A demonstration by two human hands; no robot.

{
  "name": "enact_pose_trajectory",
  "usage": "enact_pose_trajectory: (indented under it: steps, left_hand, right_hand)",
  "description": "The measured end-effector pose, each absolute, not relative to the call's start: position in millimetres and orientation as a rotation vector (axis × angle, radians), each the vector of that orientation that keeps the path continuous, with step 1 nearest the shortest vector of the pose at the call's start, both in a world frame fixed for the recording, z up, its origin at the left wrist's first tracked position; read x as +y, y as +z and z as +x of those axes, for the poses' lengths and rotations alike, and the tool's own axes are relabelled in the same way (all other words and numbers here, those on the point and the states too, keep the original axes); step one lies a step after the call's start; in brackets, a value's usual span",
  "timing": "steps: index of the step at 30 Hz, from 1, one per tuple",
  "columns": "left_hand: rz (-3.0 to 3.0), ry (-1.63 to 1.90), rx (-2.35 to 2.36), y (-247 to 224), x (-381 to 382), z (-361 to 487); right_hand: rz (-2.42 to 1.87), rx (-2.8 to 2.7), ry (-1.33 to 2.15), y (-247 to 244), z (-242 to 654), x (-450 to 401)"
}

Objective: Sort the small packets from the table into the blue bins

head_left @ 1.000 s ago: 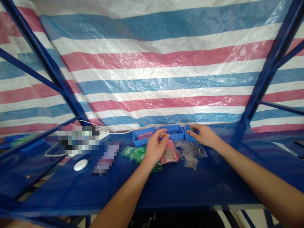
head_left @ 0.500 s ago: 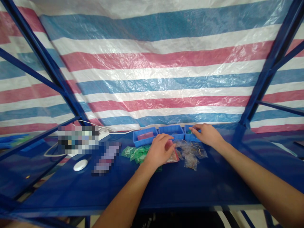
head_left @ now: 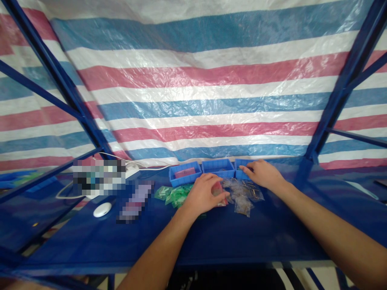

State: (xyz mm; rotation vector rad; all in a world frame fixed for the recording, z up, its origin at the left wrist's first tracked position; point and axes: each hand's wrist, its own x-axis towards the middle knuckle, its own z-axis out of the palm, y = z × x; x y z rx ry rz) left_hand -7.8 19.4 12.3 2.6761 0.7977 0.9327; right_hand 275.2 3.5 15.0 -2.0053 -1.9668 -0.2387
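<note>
My left hand [head_left: 207,194] is over a small pile of red-tinted bags [head_left: 217,188], its fingers apart and curved above them. My right hand [head_left: 262,172] reaches over the right blue bin [head_left: 240,174], fingertips inside its rim; what they hold, if anything, is too small to tell. Green bags [head_left: 178,195] lie just left of my left hand. Clear bags with small brownish pieces [head_left: 242,201] are spread between the hands. The left blue bin [head_left: 172,178] holds a pink block [head_left: 185,172]. Beside it stands the middle blue bin [head_left: 217,165].
On the blue table [head_left: 242,241], a white round case [head_left: 102,210] and a blurred flat object [head_left: 136,201] lie to the left. A white power strip [head_left: 132,172] with cables is behind them. Blue frame posts [head_left: 341,86] and a striped sheet [head_left: 199,76] stand behind.
My left hand has shifted slightly, its thumb reaching further right over the red-tinted bags. My right hand has dropped a little at the right bin.
</note>
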Motion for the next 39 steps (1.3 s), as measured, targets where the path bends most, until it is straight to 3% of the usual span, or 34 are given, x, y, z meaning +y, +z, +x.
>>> enact_pose_trajectory:
  steps: [28,39]
  left_hand:
    - [2.509,1.132,0.82,16,28,-10]
    - [2.105,1.357,0.804,23,26,-8]
  right_hand:
    - [-1.46,-1.936,-0.319,22,256,-3]
    - [-1.106,-1.922,0.012,26,218,-22]
